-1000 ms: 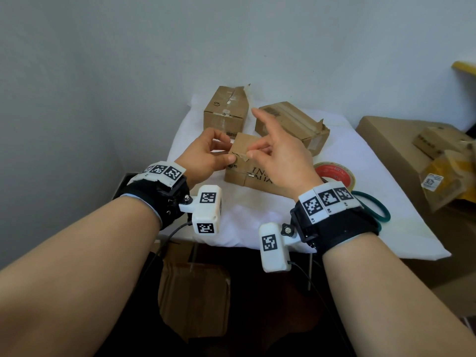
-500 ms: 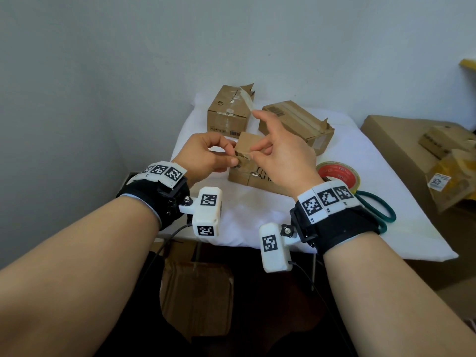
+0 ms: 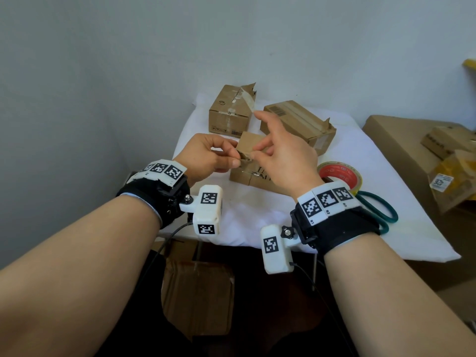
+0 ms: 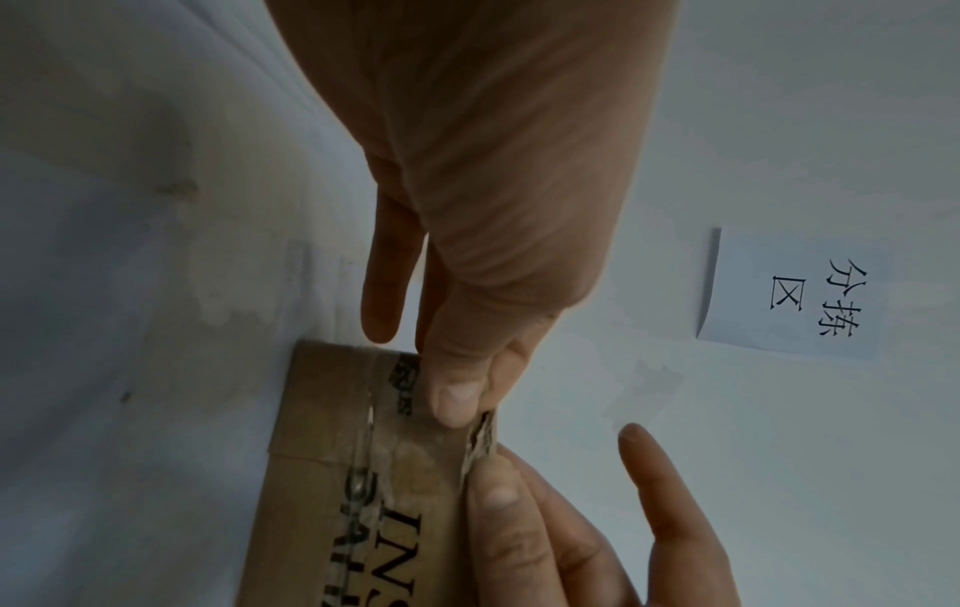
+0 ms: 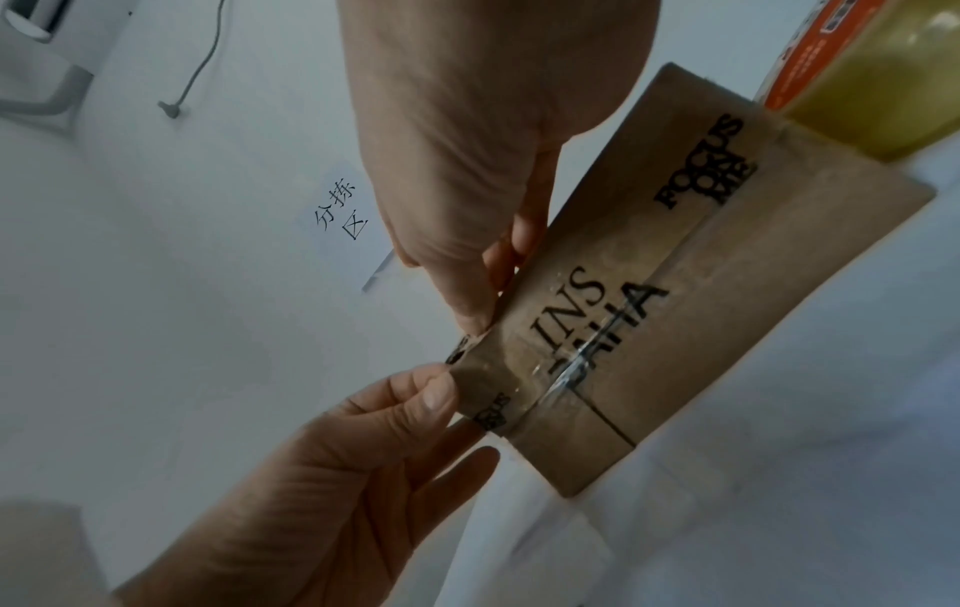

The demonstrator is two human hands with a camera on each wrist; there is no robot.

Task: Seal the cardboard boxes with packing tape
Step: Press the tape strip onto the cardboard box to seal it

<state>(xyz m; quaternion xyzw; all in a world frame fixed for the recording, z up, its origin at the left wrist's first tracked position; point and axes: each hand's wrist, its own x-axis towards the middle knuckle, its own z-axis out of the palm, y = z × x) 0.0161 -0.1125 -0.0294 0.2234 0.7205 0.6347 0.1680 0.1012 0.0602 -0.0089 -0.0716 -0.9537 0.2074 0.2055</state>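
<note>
**boxguy:** So where's everything relative to the small printed box (image 3: 253, 173)?

**tape_nerd:** It's near the middle of the white-covered tabletop (image 3: 257, 215), the one with black lettering on its face. Both hands are right on it. The left hand (image 3: 206, 157) has thumb and forefinger closed in a pinch grip on the torn, raised end of the box, and the right hand (image 3: 280, 161) pinches the same ragged edge from the other side, with its index finger sticking up and the other fingers loose.

**boxguy:** Any tape on that box?

**tape_nerd:** Yeah, in the wrist views a clear strip (image 5: 561, 369) runs glossy across the lettering up to the edge they're pinching. Can't tell if the fingers have the tape end itself or just the cardboard.

**boxguy:** And the roll?

**tape_nerd:** The tape roll (image 3: 340, 173), red core, lies flat just right of the printed box, and the green-handled scissors (image 3: 378, 210) lie on the near side of the roll. Behind the printed box sit two more cartons: a tall box (image 3: 229, 112) with a ripped flap and old tape, and a long box (image 3: 298, 122) lying at an angle to its right.
</note>
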